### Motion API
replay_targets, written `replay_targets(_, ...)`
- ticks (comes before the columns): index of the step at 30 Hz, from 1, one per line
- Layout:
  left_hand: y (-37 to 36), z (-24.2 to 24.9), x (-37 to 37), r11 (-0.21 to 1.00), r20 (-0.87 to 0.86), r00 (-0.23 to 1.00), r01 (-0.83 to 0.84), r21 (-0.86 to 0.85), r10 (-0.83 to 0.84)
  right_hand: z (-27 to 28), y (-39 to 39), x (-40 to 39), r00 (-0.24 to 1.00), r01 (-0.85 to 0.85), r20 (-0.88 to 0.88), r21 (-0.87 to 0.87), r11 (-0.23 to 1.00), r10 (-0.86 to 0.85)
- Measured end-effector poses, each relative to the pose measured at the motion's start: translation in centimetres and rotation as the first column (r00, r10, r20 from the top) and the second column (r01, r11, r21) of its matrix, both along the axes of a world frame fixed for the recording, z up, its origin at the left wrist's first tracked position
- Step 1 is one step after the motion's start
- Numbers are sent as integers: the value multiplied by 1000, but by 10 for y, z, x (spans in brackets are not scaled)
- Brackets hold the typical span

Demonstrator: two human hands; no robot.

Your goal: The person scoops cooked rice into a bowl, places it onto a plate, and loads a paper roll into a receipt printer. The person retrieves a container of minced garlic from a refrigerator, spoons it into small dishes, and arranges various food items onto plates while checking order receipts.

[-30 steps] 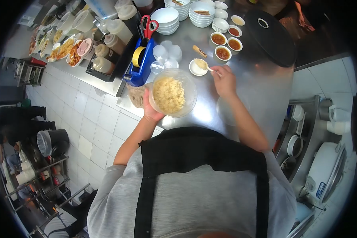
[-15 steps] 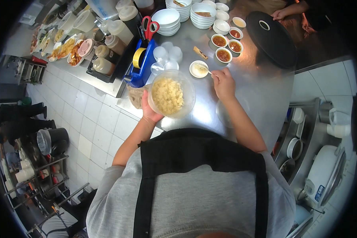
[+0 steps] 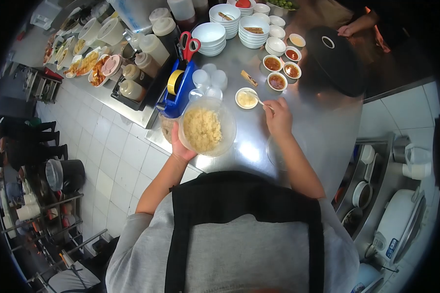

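My left hand (image 3: 181,144) is closed around the side of a clear plastic tub (image 3: 228,128), which is tilted a little toward me. Pale yellow crumbly food (image 3: 202,129) fills much of it. In my right hand (image 3: 279,118) a thin pale spoon (image 3: 264,102) is pinched between the fingers. The spoon's far end reaches into a small white bowl (image 3: 237,103) on the counter, where some pale yellow food (image 3: 247,99) lies. Several small white bowls of reddish-brown sauce (image 3: 277,81) stand just beyond my right hand.
A blue tape dispenser (image 3: 173,103) and red-handled scissors (image 3: 188,46) stand left of several small clear cups (image 3: 200,78). White bowls (image 3: 209,39) are stacked behind. A large black lid (image 3: 335,63) lies at right, near another person's hand (image 3: 345,31). Squeeze bottles (image 3: 132,90) line the left side.
The view has tilted, so the counter sits lower in the picture. The tub has shifted slightly left and toward me. My right hand still holds the spoon at the small bowl.
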State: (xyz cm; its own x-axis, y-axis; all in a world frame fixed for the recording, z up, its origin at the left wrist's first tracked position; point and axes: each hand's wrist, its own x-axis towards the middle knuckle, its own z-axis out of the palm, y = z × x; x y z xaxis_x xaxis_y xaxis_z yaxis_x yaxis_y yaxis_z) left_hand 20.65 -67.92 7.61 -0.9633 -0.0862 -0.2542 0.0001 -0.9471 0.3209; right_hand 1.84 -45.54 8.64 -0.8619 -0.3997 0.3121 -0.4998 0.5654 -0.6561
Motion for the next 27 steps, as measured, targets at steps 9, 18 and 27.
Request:
replay_targets(9, 5, 1, -3, 1000, 9, 1000, -3, -17, 3, 3, -6, -7, 1000, -30, 2, 137, 990, 30)
replay_targets(18, 7, 2, -6, 1000, -10, 1000, -6, -5, 6, -5, -7, -12, 999, -42, -2, 157, 987, 43)
replay_targets(27, 6, 5, -22, 998, -14, 998, -56, 17, 57, 5, 0, -7, 997, -47, -59, 121, 992, 55)
